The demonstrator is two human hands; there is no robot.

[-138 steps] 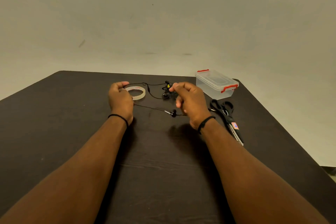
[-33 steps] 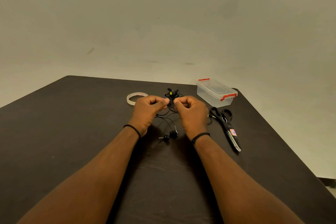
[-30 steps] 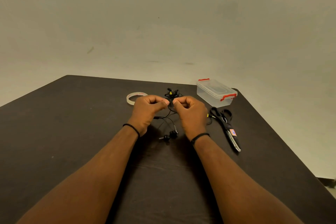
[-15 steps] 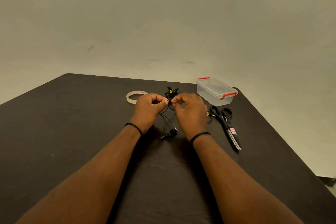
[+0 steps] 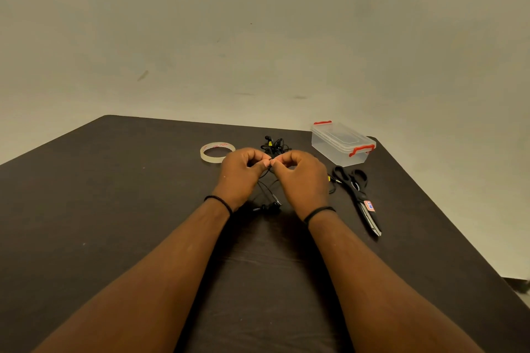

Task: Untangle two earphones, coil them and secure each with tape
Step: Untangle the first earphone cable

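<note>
left hand [image 5: 242, 173]: centre of frame, fingers curled, thumb and forefinger pinching the thin black earphone cable [image 5: 265, 190]; thin black band on the wrist.
right hand [image 5: 301, 176]: just right of the left one, fingertips meeting it at frame centre; we see it curled and pinching the same cable; black band on this wrist too.
held cable: we see it run down from the pinch in loose strands between the two wrists, ending in black earbuds [image 5: 269, 206] lying on the table just below the hands.
second earphone: small black tangled bundle with yellow tags [image 5: 275, 145], on the table just above the hands, apart from them; we cannot tell whether its wire joins the held one.
jack end: a yellow-marked plug [image 5: 334, 180] pokes out right of the right hand, near the scissor handles.
tape: clear roll of sticky tape with red print inside [image 5: 217, 152], flat on the table, upper left of the left hand, near it.
box: clear plastic lidded box with red clips [image 5: 341, 142], upper right, lid on.
scissors: black-handled scissors with a sticker on the blade [image 5: 357, 195], right of the right hand, blades closed, pointing toward lower right.
table: dark brown tabletop [image 5: 114, 195] filling the lower frame; plain beige wall [image 5: 258, 23] above.
</note>
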